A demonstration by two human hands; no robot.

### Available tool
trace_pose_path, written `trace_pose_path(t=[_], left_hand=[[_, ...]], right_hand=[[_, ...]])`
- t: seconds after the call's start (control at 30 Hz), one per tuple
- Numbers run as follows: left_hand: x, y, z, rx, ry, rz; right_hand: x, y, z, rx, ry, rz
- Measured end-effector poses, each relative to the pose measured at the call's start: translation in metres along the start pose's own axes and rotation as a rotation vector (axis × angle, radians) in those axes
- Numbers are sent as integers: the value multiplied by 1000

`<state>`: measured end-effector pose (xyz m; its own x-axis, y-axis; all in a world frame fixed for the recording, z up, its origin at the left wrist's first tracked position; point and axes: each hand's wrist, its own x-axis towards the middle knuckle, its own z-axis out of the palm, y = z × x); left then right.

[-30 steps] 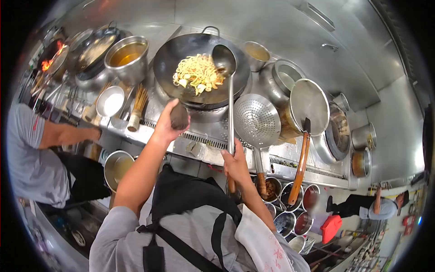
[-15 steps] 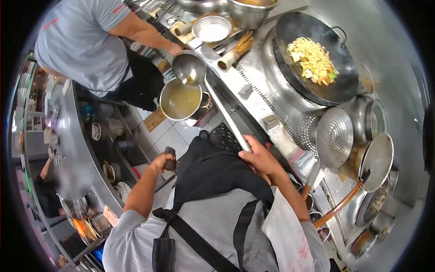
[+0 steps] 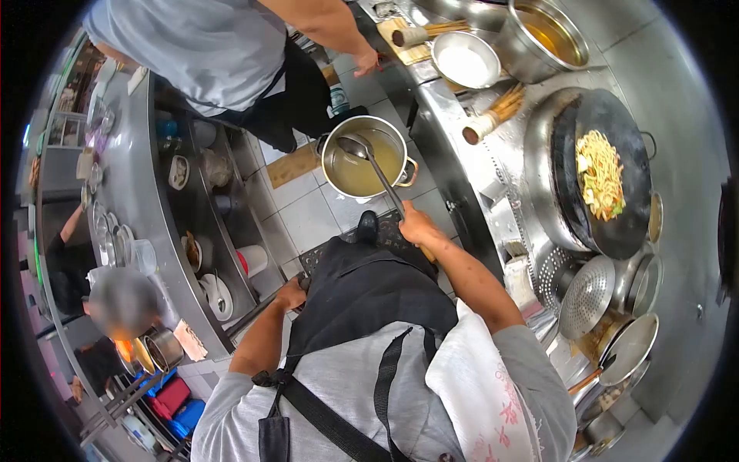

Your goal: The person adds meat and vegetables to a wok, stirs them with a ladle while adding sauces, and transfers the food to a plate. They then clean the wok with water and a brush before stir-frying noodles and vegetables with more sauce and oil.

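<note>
My right hand (image 3: 420, 226) is closed around the long handle of a ladle (image 3: 356, 146). The ladle's bowl is down in a pot of pale, cloudy liquid (image 3: 385, 162), and its handle slants back toward me. Low on the tiled floor area, the pot (image 3: 332, 179) has a loop handle on each side. My left hand (image 3: 292, 294) hangs by my black apron, fingers wrapped round a small dark thing (image 3: 303, 279) whose kind I cannot make out. On the stove at right, a wok (image 3: 627, 162) holds noodles (image 3: 600, 175) with vegetables, and neither hand touches it.
A co-worker (image 3: 208, 54) stands beyond the pot, one hand over the gap by the counter. Strainers (image 3: 586, 296) lie stacked at right. Bamboo brushes (image 3: 493, 115), a white bowl (image 3: 466, 59) and an oil pot (image 3: 546, 38) line the stove counter. Shelving (image 3: 219, 177) runs along the left.
My right hand has brought the ladle down from above the pot's edge into the liquid. The view has shifted, and the co-worker's hand no longer appears next to the ladle.
</note>
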<state>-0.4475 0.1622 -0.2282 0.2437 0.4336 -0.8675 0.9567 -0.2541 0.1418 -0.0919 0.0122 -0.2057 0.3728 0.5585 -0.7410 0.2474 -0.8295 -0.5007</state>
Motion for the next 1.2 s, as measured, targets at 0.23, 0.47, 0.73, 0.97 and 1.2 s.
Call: trace_pose_path(t=[0.23,0.47,0.73,0.97,1.2], left_hand=[[-2,2,-19,-115,11,-9],[-30,-31,37,-72,57,-68],[-68,-40,91,-141,-50,-141],[-60,-27,102,-171,61,-53],[-46,1,91,-165,172,89]], right_hand=[[48,25,38,324,-140,34],[18,49,27,1565,-707,182],[-49,46,13,1714,-783,101],[-134,30,-22,1806,-813,28],[-236,36,-61,2132,-895,-392]])
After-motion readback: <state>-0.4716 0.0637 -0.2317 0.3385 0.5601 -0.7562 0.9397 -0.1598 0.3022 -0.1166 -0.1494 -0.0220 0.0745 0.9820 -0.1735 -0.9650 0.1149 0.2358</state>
